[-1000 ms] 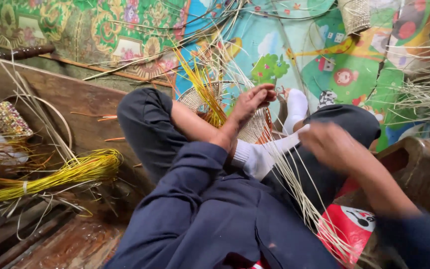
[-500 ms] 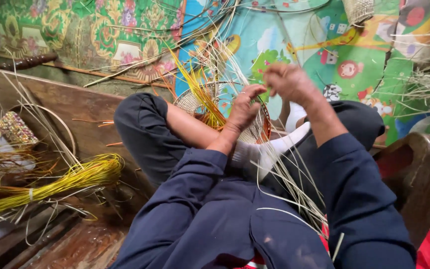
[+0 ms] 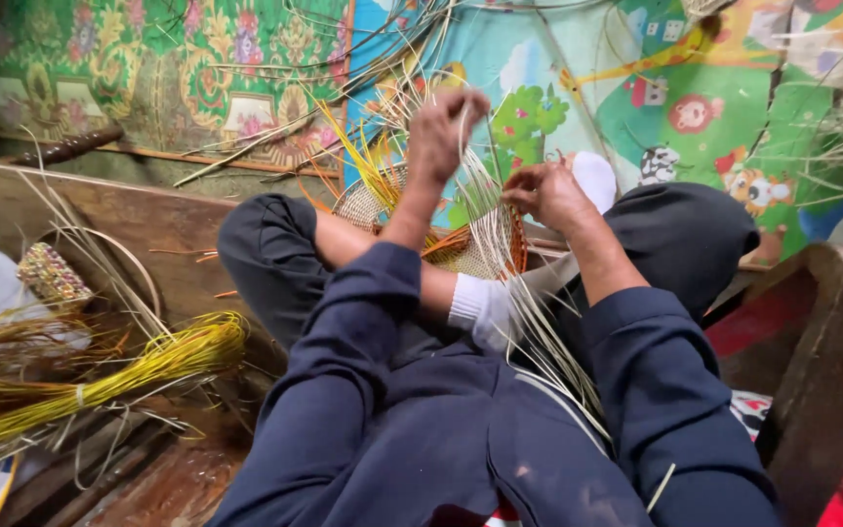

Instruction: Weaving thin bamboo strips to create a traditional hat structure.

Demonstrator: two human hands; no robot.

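Yellow reed bundle (image 3: pixel 100 376) lower left, wooden plank (image 3: pixel 100 215) behind, colourful mats (image 3: pixel 724 107) beyond.

Hands: two, a left hand (image 3: pixel 446 127) and a right hand (image 3: pixel 548 195), both at the weaving.
Woven basket (image 3: pixel 470 244): one, half made.
Yellow strand bundle (image 3: pixel 100 376): one, tied.
Small woven piece (image 3: pixel 51 275): one.
Loose pale strands (image 3: pixel 539 332): too many to count.
Socked feet: two, one white toe (image 3: pixel 594 176) showing.

My view is evenly lit by soft, diffuse light, with no hard shadows or glare. The bright floor mat (image 3: pixel 636 107) reads clearly, while the left edge falls dim around the wooden board (image 3: pixel 100 215). Wide-lens stretch bends the corners. My raised left hand (image 3: pixel 446 132) shows slight motion blur.
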